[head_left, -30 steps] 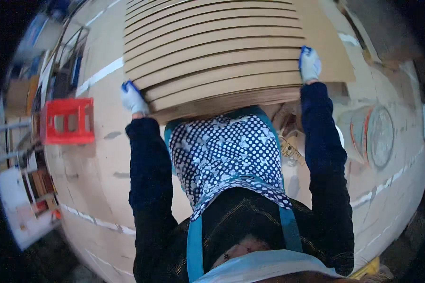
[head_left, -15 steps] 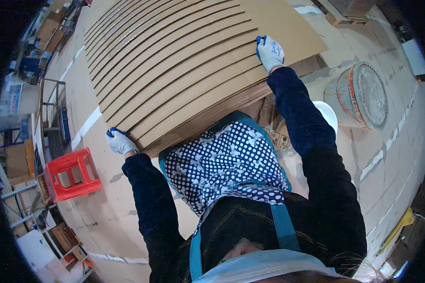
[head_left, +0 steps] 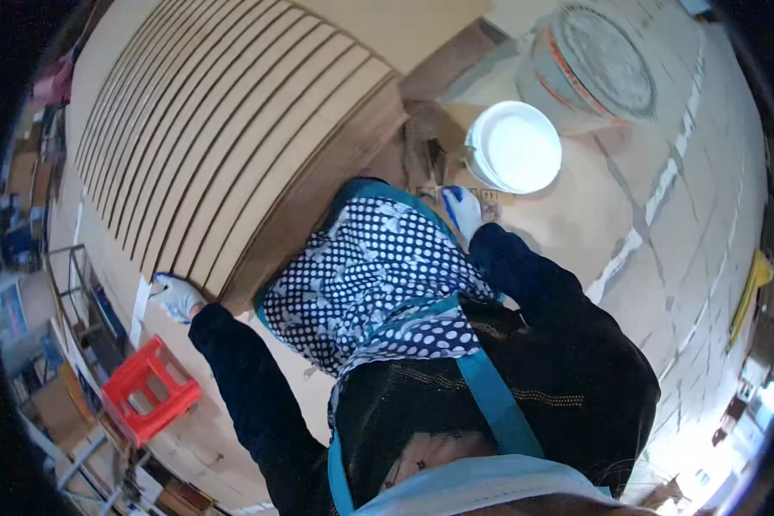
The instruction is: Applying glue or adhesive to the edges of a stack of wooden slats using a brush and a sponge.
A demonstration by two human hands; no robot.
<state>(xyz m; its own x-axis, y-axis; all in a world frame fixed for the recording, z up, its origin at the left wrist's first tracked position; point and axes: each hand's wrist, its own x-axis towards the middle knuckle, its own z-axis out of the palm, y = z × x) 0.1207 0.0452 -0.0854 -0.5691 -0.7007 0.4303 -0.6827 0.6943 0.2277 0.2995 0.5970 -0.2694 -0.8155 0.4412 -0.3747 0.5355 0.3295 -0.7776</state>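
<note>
While the camera looks straight down the person's front, a large stack of brown corrugated cardboard sheets (head_left: 232,146) fills the upper left of the view, its layered edges fanned out in stepped ridges. It rests on a pale, cardboard-covered floor (head_left: 593,224) crossed by strips of light tape. The left hand (head_left: 176,297), in a white glove with blue trim, is closed around the stack's lower left corner, fingers wrapped over the edge. The dark sleeve of that arm runs down toward the bottom of the picture.

The right hand (head_left: 464,209), in a matching white and blue glove, hangs loosely just off the stack's near right corner, above a clutter of small brown cardboard scraps (head_left: 430,159). It is not holding the stack, and whether it touches the scraps cannot be told; its fingers look relaxed and partly curled.

Just beyond the right hand sits a round white plastic bucket lid (head_left: 514,146), and farther off, near the top right, a grey round tub with an orange band (head_left: 589,64). A navy apron with white polka dots and teal straps (head_left: 374,275) covers the person's chest between the arms. Near the floor's lower left edge stands a red plastic crate-style stool (head_left: 149,400), close below the left hand, beside metal shelving (head_left: 77,301).
</note>
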